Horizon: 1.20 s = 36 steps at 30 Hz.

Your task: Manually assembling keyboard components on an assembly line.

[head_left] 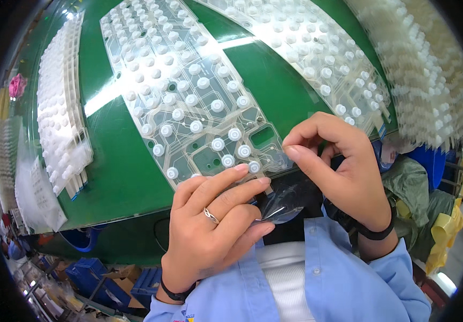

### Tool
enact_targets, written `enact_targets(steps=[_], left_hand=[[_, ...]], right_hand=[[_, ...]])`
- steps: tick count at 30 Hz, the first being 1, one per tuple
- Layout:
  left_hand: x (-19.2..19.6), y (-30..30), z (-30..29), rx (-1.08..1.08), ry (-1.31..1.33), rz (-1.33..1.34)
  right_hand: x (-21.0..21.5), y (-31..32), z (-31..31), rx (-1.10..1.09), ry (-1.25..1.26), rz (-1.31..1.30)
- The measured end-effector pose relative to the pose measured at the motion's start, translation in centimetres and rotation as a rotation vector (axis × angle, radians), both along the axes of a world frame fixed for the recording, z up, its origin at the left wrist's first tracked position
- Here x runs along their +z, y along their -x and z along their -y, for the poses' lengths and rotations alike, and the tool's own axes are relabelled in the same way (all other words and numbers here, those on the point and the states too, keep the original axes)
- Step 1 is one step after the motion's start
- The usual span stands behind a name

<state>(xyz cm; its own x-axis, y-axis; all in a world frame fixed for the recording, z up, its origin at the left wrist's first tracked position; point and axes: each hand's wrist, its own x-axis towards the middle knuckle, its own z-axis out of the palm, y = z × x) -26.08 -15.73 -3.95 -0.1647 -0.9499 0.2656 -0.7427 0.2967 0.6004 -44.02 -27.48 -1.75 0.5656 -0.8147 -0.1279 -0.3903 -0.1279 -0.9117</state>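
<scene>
A translucent keyboard membrane sheet (161,99) with white rubber domes and printed traces lies on the green tabletop, its near end at the table edge. My left hand (210,225), with a ring, rests its outer fingers on that near end, by a short tail. Its index finger and thumb appear closed on a crumpled clear plastic film (282,206) hanging past the edge. My right hand (344,166) is above the sheet's near right corner, thumb and index finger pinched together. What lies between those fingertips is too small to make out.
Stacked dome sheets stand on the left (59,118) and far right (419,70). Another dome sheet (306,43) lies right of the middle one. The green table (118,177) has a curved near edge. Blue crates (94,282) and cartons sit below left; plastic bags (411,185) are at right.
</scene>
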Motion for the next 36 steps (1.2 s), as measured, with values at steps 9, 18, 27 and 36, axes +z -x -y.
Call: enact_targets(steps=[9, 18, 27, 36], left_hand=[[-0.44, -0.52, 0.24, -0.026, -0.003, 0.0], [-0.51, -0.59, 0.17, -0.018, 0.003, -0.008], [-0.52, -0.62, 0.2, -0.029, -0.008, 0.003], [-0.08, -0.16, 0.02, -0.039, -0.087, 0.099]], right_hand=[[-0.53, -0.62, -0.04, -0.017, 0.039, -0.05], [-0.72, -0.68, -0.01, -0.004, 0.093, -0.078], [-0.77, -0.87, -0.09, -0.018, 0.093, -0.082], [-0.55, -0.15, 0.26, 0.071, 0.075, -0.075]])
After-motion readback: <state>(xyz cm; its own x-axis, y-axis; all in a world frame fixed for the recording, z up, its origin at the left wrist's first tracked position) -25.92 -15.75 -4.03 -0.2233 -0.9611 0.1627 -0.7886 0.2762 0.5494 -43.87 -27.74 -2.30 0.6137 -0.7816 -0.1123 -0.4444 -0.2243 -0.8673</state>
